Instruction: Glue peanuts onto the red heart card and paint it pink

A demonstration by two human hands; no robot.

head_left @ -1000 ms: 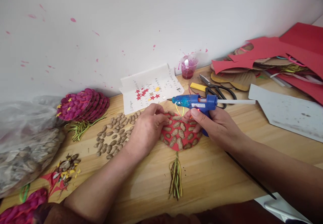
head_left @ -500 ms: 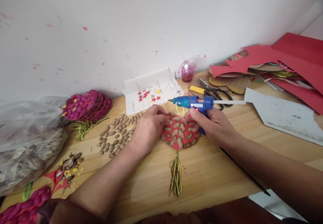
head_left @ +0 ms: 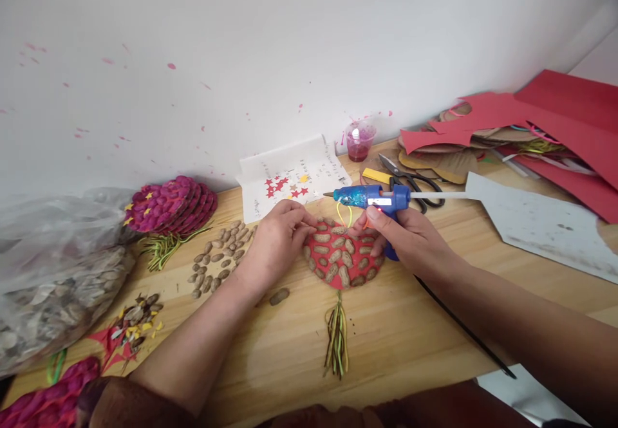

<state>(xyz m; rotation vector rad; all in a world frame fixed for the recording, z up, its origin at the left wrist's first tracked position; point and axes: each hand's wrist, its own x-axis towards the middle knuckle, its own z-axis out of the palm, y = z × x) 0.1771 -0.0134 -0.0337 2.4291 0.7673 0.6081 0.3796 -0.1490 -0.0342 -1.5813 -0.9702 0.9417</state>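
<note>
Red peanut disc (head_left: 346,252), flat between left hand (head_left: 276,236) and right hand (head_left: 414,240)

Room between tassel (head_left: 337,341) and black cord (head_left: 463,325); glue gun (head_left: 374,196) before scissors (head_left: 404,173); loose peanut (head_left: 279,297) left of tassel.

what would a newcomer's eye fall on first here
Probably the blue plastic glue gun in the right hand, near the centre, with the round red disc studded with brown peanuts just below it in view. Next, perhaps, the stack of bumpy magenta discs at the left and the cut red sheets at the far right.
</note>
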